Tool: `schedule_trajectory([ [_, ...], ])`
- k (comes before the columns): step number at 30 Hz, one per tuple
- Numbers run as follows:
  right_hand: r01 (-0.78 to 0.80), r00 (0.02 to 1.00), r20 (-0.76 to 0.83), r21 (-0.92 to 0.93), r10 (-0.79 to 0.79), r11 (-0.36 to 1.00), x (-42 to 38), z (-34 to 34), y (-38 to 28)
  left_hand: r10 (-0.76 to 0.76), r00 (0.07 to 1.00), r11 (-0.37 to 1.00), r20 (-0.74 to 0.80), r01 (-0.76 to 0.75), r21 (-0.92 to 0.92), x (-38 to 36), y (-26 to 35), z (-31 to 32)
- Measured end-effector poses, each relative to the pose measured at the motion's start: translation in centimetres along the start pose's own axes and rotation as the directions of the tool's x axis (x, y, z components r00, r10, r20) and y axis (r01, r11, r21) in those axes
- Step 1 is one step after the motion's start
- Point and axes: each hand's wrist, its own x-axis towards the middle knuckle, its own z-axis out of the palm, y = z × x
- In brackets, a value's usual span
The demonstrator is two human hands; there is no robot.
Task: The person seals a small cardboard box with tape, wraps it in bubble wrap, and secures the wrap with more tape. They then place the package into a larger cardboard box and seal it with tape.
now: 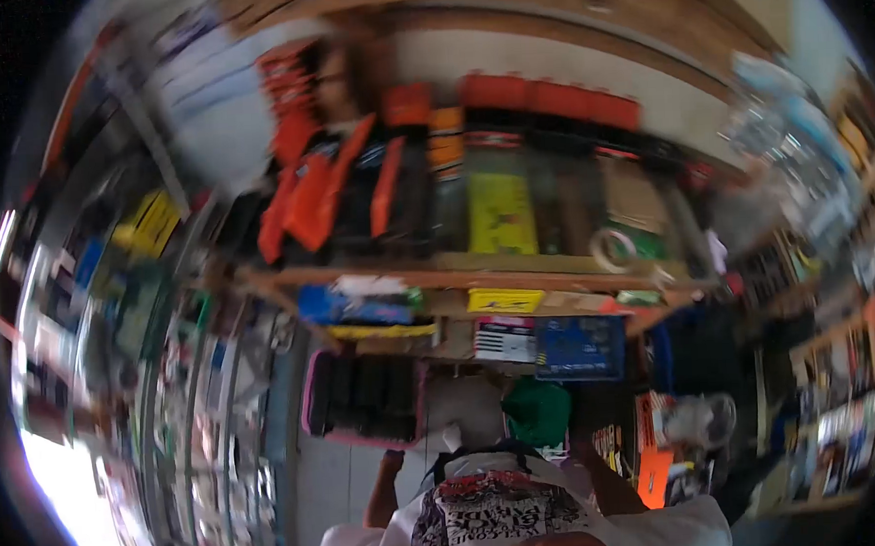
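Observation:
My left hand (pixel 392 460) hangs low beside my body, just below a pink-edged crate (pixel 365 398) of dark items; its fingers are too small and blurred to make out. On the other side, my right hand (pixel 584 448) hangs near a green bag (pixel 536 412), its fingers lost in shadow and blur. No held object can be made out at either hand. In front of me stands a wooden workbench (pixel 496 274) bearing orange and black items (pixel 312 202), a yellow-green panel (pixel 500 212) and a tape roll (pixel 614 250).
Under the bench are a blue case (pixel 579 348) and a yellow box (pixel 505 300). Glass shelving (pixel 185 421) runs along the left. At right are a clear plastic bag (pixel 793 150), an orange box (pixel 653 476) and stocked shelves (pixel 845 426). Floor tiles (pixel 324 480) show below.

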Motion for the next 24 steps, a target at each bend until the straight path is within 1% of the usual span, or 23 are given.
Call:
schedule_trajectory([
  [2, 0.013, 1.0, -0.012, 0.079, -0.012, 0.997, -1.5, 2.1, 1.1, 0.043, 0.996, 0.997, 0.083, -0.048, 0.053, 1.7, 3.7, 1.1],
  [4, 0.048, 0.999, -0.014, 0.136, -0.047, 0.989, -2.7, 4.4, 1.9, 0.111, 0.98, 0.986, 0.165, -0.13, 0.105, 2.3, 7.5, 3.0],
  [7, 0.129, 0.992, -0.025, 0.16, -0.127, 0.979, -3.8, 6.9, 4.5, 0.281, 0.923, 0.933, 0.264, -0.327, 0.15, 1.9, 13.1, 6.0],
  [9, 0.189, 0.982, -0.042, 0.128, -0.185, 0.974, -4.1, 7.7, 8.4, 0.428, 0.846, 0.861, 0.318, -0.488, 0.14, 0.9, 16.8, 8.1],
  [10, 0.225, 0.974, -0.049, 0.086, -0.221, 0.971, -3.9, 7.8, 11.4, 0.508, 0.793, 0.81, 0.335, -0.573, 0.127, 0.3, 18.7, 9.0],
  [11, 0.27, 0.962, -0.056, 0.022, -0.269, 0.963, -4.0, 7.7, 13.9, 0.605, 0.72, 0.736, 0.34, -0.668, 0.106, -0.7, 20.7, 9.7],
  [12, 0.329, 0.941, -0.058, -0.062, -0.332, 0.942, -4.1, 7.5, 16.4, 0.719, 0.615, 0.626, 0.325, -0.775, 0.082, -1.6, 23.2, 10.3],
  [13, 0.412, 0.904, -0.046, -0.175, -0.425, 0.894, -4.1, 7.1, 19.1, 0.821, 0.491, 0.496, 0.289, -0.866, 0.063, -2.6, 26.0, 10.6],
  [14, 0.487, 0.857, -0.032, -0.272, -0.514, 0.83, -4.6, 6.5, 21.4, 0.888, 0.386, 0.385, 0.251, -0.921, 0.055, -3.6, 28.9, 10.8],
  [15, 0.569, 0.788, -0.006, -0.377, -0.616, 0.731, -4.6, 6.4, 23.8, 0.906, 0.35, 0.353, 0.236, -0.935, 0.033, -4.2, 31.6, 10.8],
  [16, 0.325, 0.943, -0.085, 0.041, -0.32, 0.945, -7.0, 6.6, 21.5, 0.914, 0.335, 0.343, 0.227, -0.939, 0.008, -4.8, 34.1, 10.6],
  [17, 0.136, 0.99, -0.069, 0.328, -0.12, 0.935, -8.8, 6.3, 20.4, 0.909, 0.351, 0.366, 0.223, -0.93, -0.025, -5.0, 36.7, 10.3],
  [18, -0.054, 0.998, 0.003, 0.58, 0.065, 0.813, -10.0, 5.9, 19.0, 0.9, 0.369, 0.397, 0.23, -0.914, -0.086, -4.7, 39.9, 9.7],
  [20, -0.142, 0.987, 0.019, 0.543, 0.157, 0.827, -12.6, 5.2, 15.3, 0.881, 0.405, 0.455, 0.243, -0.867, -0.205, -4.1, 46.2, 8.7],
  [21, -0.181, 0.98, 0.024, 0.524, 0.198, 0.832, -12.9, 5.0, 13.7, 0.894, 0.401, 0.439, 0.202, -0.874, -0.208, -6.8, 50.7, 6.4],
  [22, -0.16, 0.984, 0.02, 0.533, 0.177, 0.831, -12.9, 5.0, 13.0, 0.904, 0.395, 0.423, 0.16, -0.882, -0.209, -9.6, 55.3, 4.1],
  [23, -0.145, 0.987, 0.019, 0.541, 0.161, 0.828, -12.0, 5.2, 13.4, 0.901, 0.417, 0.434, 0.123, -0.876, -0.211, -11.2, 58.9, 2.4],
  [24, -0.126, 0.99, 0.016, 0.552, 0.141, 0.825, -11.1, 5.6, 13.4, 0.926, 0.366, 0.378, 0.096, -0.886, -0.267, -12.6, 62.0, 1.0],
])
